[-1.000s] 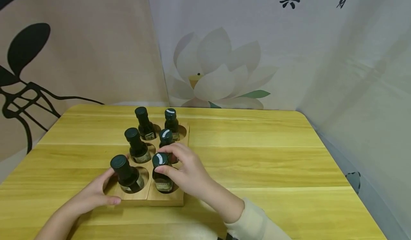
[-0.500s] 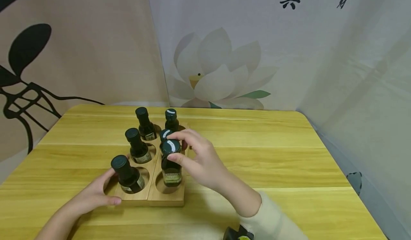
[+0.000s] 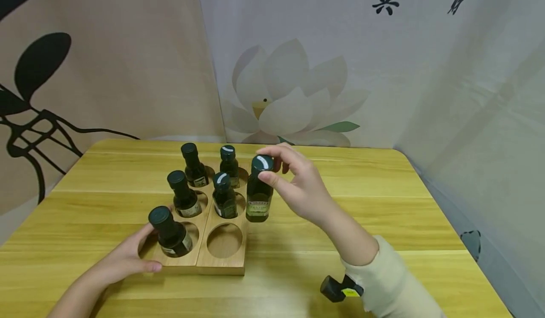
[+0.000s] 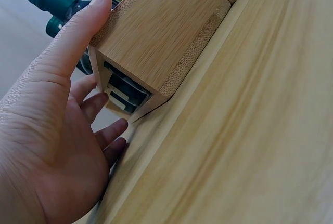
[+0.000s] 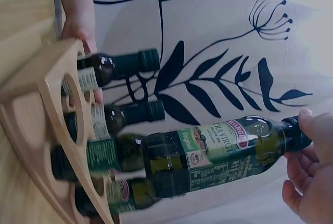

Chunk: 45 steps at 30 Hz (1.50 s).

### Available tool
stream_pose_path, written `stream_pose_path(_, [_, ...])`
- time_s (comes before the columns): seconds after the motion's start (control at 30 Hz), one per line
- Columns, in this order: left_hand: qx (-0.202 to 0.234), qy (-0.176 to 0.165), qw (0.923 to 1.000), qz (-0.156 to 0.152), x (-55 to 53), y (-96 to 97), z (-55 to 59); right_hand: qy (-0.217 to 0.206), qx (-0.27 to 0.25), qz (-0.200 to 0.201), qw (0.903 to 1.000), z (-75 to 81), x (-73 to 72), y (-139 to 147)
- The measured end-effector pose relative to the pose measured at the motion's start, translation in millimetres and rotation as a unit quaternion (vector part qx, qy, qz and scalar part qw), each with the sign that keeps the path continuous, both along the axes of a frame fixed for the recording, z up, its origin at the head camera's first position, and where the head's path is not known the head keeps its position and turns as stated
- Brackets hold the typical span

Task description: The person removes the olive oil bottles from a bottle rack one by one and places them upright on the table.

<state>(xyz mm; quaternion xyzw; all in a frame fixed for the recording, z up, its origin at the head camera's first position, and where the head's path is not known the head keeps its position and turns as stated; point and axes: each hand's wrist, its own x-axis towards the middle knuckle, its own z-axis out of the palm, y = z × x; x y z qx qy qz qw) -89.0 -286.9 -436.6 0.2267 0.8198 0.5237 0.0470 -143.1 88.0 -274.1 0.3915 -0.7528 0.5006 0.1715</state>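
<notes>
My right hand (image 3: 300,181) pinches the dark green cap of a small olive oil bottle (image 3: 258,195), which hangs upright beside the wooden bottle rack (image 3: 221,264). In the right wrist view, the bottle's label (image 5: 229,142) reads extra virgin, and the hand (image 5: 312,167) grips only the cap end. My left hand (image 3: 127,256) holds the rack's near left corner. In the left wrist view, the thumb (image 4: 83,31) lies along the rack's upper edge and the other fingers reach its open side. Several similar bottles (image 3: 186,197) stand in the rack's round holes; the near right hole (image 3: 224,241) shows bare wood.
The rack stands on a wooden table (image 3: 362,204), left of its middle. A printed cloth (image 3: 298,72) hangs behind. A black strap-on device (image 3: 340,288) with a yellow patch sits at my right sleeve (image 3: 391,280).
My right hand has lifted the bottle out of the rack's near right hole and carried it up and to the right, past the rack's edge. The left hand has stayed in place.
</notes>
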Motion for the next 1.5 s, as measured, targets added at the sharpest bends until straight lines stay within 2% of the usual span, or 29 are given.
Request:
stream_pose_path(0.43, [-0.007, -0.002, 1.0, 0.002, 0.8, -0.9, -1.2, 0.008, 0.007, -0.022, 0.9997, 8.8, -42.9, 19])
stream_pose_path(0.73, [-0.024, 0.003, 0.9996, 0.012, 1.3, -2.0, 0.3, -0.033, 0.013, -0.033, 0.9988, 15.7, -67.5, 19])
stream_pose_path(0.9, [-0.027, 0.003, 0.9996, 0.011, 0.3, -0.9, 1.4, -0.041, 0.024, -0.043, 0.9979, 15.4, -79.7, 17])
stream_pose_path(1.17, [-0.028, 0.001, 0.9995, 0.014, 1.0, 0.2, 1.3, -0.075, 0.021, -0.032, 0.9964, -1.2, -90.8, 13])
stream_pose_path(1.5, [-0.025, 0.007, 0.9996, 0.011, 0.7, -0.2, 1.7, -0.089, 0.044, -0.059, 0.9933, -30.7, -95.5, 12])
